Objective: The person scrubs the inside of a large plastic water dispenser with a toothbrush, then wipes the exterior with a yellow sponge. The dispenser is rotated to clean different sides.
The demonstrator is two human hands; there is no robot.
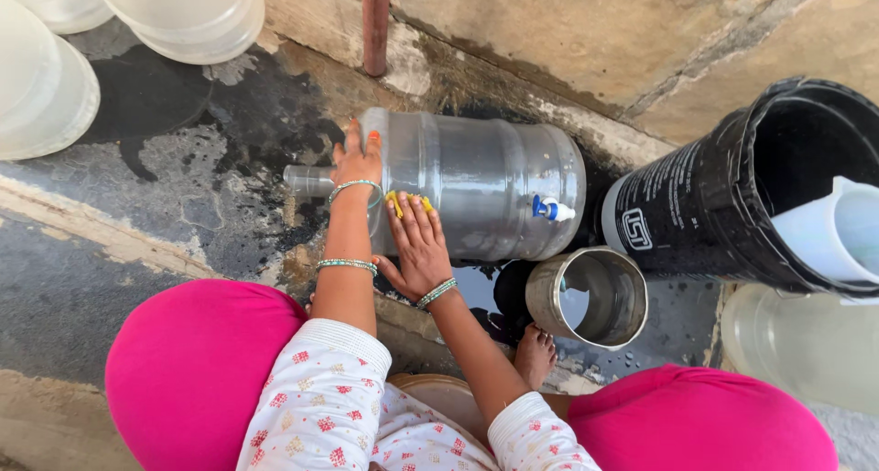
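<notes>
item: large clear water jar (485, 183), lying on its side on the wet stone floor (183, 187) against the wall, neck to the left, blue-and-white tap (549, 209) to the right. left hand (357, 160): fingers spread, flat on the jar's shoulder near the neck, not clamped. right hand (417, 242): open, pressing a yellow scrubber (396, 201) to the jar's side. nearby: steel pot (588, 295) just beside the jar, holding water; black bucket (742, 205) to the right; pale tubs (110, 32) upper left.
</notes>
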